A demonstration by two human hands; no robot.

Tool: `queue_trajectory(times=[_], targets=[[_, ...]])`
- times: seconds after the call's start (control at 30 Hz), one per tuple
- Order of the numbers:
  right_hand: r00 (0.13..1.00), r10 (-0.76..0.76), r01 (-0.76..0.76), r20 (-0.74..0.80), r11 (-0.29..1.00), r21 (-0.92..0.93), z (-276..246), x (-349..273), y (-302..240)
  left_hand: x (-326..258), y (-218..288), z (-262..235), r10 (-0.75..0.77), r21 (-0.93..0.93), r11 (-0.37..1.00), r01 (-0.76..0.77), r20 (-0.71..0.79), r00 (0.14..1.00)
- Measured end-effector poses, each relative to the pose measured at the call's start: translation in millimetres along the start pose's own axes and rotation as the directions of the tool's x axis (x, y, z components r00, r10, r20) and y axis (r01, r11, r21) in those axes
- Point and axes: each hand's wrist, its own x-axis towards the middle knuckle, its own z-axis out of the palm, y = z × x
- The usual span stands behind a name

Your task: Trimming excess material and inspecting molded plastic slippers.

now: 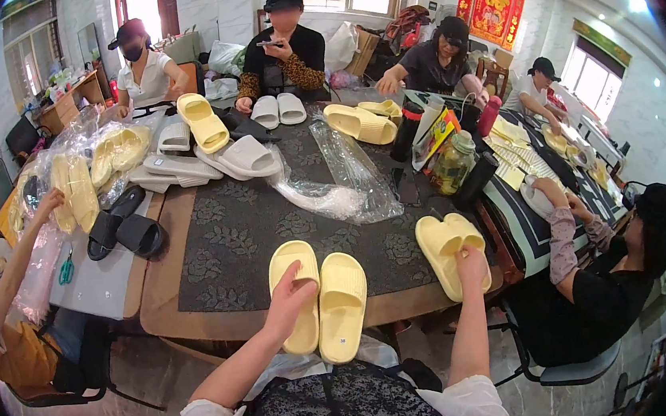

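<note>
A pale yellow slipper (299, 258) lies at the near edge of the table, with my left hand (290, 296) closed on it at the strap opening. Its mate, another yellow slipper (341, 287), rests right beside it, sole down, its heel end past the table edge toward my lap. My right hand (472, 265) grips a second pair of yellow slippers (442, 245) at the table's right corner, the two pressed together side by side. The fingertips of both hands are partly hidden by the slippers.
Grey slippers (248, 157), black slippers (140, 236) and bagged yellow slippers (75, 189) crowd the left. Clear plastic wrap (340, 195) lies mid-table. A jar (454, 162) and bottles (406, 130) stand right. Several co-workers sit around; one arm (27, 237) reaches in at left.
</note>
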Motion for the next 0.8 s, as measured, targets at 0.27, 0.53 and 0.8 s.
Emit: queue_trajectory(times=[0.27,0.53,0.8], targets=[[0.994,-0.104,0.088,0.03,0.939,0.333,-28.4,-70.7,-103.7,-25.4,34.8,-17.8,-0.046,0.158,0.987,0.039,0.042,0.998],[0.634,-0.72,0.461,0.283,0.646,0.609,-32.9,-123.7,-180.8,2.4,92.8,-10.7,0.29,0.859,0.409,-0.307,0.197,0.936],[0.637,-0.727,0.547,0.258,0.661,0.514,-22.9,-129.2,-186.3,86.9,59.0,21.2,0.176,0.849,-0.177,-0.498,0.526,0.832]])
